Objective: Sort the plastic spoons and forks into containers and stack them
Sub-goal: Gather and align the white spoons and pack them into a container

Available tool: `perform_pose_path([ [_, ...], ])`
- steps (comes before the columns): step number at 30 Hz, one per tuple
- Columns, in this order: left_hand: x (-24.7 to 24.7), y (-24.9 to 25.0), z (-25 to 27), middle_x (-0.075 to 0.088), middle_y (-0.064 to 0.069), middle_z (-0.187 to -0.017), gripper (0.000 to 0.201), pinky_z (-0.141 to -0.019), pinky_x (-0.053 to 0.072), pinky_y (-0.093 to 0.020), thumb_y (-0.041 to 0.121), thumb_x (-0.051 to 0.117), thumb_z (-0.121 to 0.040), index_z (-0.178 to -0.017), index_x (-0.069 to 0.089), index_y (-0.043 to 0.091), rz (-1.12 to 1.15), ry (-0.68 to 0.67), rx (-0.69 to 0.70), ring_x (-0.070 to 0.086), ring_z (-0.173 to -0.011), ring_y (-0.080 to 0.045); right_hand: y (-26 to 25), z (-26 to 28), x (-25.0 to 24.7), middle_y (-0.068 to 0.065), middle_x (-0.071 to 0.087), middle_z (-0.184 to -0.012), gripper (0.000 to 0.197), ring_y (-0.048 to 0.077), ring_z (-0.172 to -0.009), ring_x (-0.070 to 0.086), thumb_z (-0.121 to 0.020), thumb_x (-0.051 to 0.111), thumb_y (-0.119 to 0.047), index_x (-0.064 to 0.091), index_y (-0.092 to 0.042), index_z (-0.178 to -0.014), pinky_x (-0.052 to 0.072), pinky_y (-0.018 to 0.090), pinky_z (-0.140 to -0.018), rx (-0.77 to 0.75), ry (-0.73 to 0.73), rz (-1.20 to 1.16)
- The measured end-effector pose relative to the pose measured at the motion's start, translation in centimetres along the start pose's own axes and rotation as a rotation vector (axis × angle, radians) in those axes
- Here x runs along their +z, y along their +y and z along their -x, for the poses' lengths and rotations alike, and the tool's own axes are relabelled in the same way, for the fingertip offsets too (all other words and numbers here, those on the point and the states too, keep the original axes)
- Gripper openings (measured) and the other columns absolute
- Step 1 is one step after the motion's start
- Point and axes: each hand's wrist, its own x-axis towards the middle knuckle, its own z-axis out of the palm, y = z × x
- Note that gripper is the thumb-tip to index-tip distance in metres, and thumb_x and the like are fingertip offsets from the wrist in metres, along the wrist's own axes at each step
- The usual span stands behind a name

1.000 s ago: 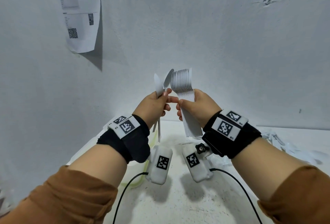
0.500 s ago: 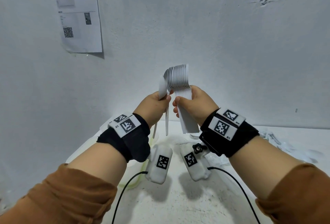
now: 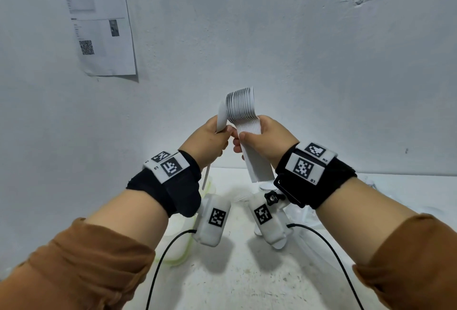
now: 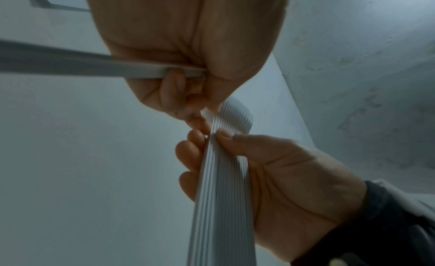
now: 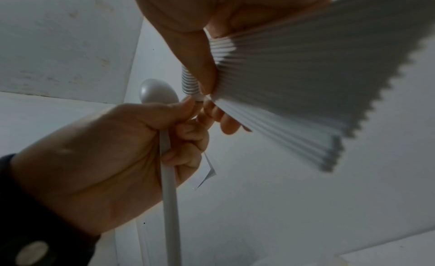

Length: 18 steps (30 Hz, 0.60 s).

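Note:
My right hand (image 3: 268, 141) grips a thick stack of nested white plastic spoons (image 3: 241, 106) by the handles, bowls up, held in front of the wall. In the right wrist view the stack's handles (image 5: 294, 74) fan out below my right hand (image 5: 188, 18). My left hand (image 3: 209, 137) grips a single white spoon (image 3: 221, 116) upright, its bowl against the left side of the stack. The single spoon's bowl (image 5: 157, 93) and long handle show above and below the left hand (image 5: 105, 158). The left wrist view shows the spoon handle (image 4: 70, 65) and the stack (image 4: 223, 186).
A white table (image 3: 235, 277) lies below my hands. A container with a greenish rim (image 3: 178, 250) stands under my left wrist. Loose white cutlery (image 3: 371, 183) lies at the far right. A printed sheet (image 3: 99, 25) hangs on the wall close behind.
My left hand has moved right and brought its spoon against the left side of the stack. The right hand and the stack have hardly moved.

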Motion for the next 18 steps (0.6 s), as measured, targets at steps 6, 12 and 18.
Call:
perform_pose_path([
  [6, 0.2, 0.6, -0.5, 0.062, 0.009, -0.082, 0.022, -0.055, 0.034, -0.019, 0.015, 0.042, -0.099, -0.117, 0.051, 0.023, 0.091, 0.014, -0.049, 0.041, -0.059, -0.008, 0.4, -0.2, -0.8, 0.008, 0.056, -0.070, 0.013, 0.020, -0.058, 0.054, -0.091, 0.044, -0.002, 0.049, -0.003, -0.103, 0.049, 0.034, -0.060, 0.041, 0.024, -0.057],
  [12, 0.8, 1.7, -0.6, 0.041, 0.002, -0.086, 0.063, -0.066, 0.035, -0.026, 0.073, 0.028, -0.082, -0.106, 0.054, 0.020, 0.136, 0.059, -0.117, 0.032, -0.065, -0.012, 0.6, -0.4, -2.1, 0.009, 0.059, -0.074, 0.014, 0.021, -0.060, 0.056, -0.091, 0.047, -0.003, 0.047, -0.004, -0.105, 0.053, 0.040, -0.067, 0.012, 0.059, -0.091],
  [18, 1.2, 1.7, -1.0, 0.053, 0.003, -0.085, 0.042, -0.061, 0.035, -0.025, 0.051, 0.027, -0.098, -0.086, 0.051, 0.019, 0.135, 0.119, -0.190, 0.037, -0.064, -0.013, 1.0, 0.0, -2.2, 0.009, 0.060, -0.074, 0.017, 0.022, -0.061, 0.057, -0.091, 0.048, -0.003, 0.047, -0.002, -0.108, 0.053, 0.041, -0.069, -0.005, 0.032, -0.132],
])
